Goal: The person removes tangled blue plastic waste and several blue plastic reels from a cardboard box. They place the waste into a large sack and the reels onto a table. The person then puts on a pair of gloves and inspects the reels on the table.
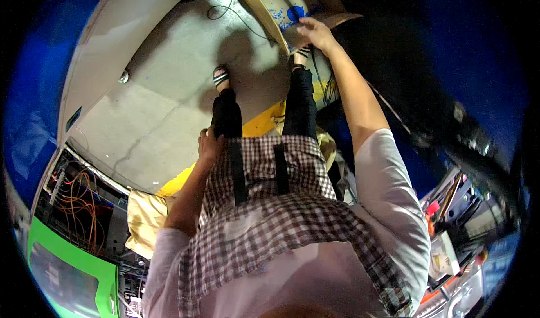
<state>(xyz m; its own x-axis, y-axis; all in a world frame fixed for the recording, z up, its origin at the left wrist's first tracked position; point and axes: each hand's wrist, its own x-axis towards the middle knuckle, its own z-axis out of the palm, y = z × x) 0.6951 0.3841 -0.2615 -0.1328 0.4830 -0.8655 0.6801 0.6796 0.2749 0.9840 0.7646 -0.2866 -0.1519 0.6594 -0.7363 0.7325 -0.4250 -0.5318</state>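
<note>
Head view: grey floor, yellow stripe across it
Box: cardboard box ahead, blue bits inside
Right grip: right hand at the box's near end; cannot tell whether clamped
Left grip: left hand beside the left leg; cannot tell whether closed
Left side: orange cables, green panel
Obstruction: box partly covers the right foot

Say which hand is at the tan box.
The right hand, extended forward at the near end of the open tan box; the left hand is by the checked apron.
</note>
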